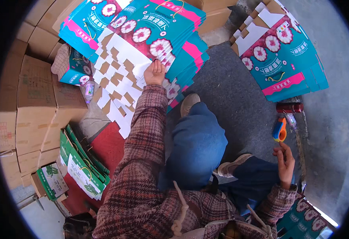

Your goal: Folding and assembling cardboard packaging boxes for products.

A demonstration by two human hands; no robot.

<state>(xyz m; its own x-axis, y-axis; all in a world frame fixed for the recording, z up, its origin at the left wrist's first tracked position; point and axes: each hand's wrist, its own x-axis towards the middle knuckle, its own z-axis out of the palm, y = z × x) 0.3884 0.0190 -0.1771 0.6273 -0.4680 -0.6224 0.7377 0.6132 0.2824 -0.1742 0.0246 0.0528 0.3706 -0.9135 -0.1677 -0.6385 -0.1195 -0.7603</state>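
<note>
A tall, fanned stack of flat folded gift cartons (182, 44), teal and pink with round flower-like pictures, lies ahead of me. Its white and brown flaps (116, 75) spill out in staggered layers on the left. My left hand (154, 73) is on the top cartons beside these flaps, fingers stretched forward and side by side, gripping nothing that I can see. Off to the right, my right hand (285, 163) hovers above the floor with loosely bent fingers apart and nothing in them. Just beyond its fingertips lies a blue and orange ring-shaped tool (280, 130).
Another stack of teal cartons (286, 59) leans at the far right, with a dark red flask (289, 108) near it. Brown boxes (37, 85) line the left side. Green bags (85, 163) stand on a red mat (110, 145). A clear bottle (89, 91) stands beside an assembled carton (76, 67).
</note>
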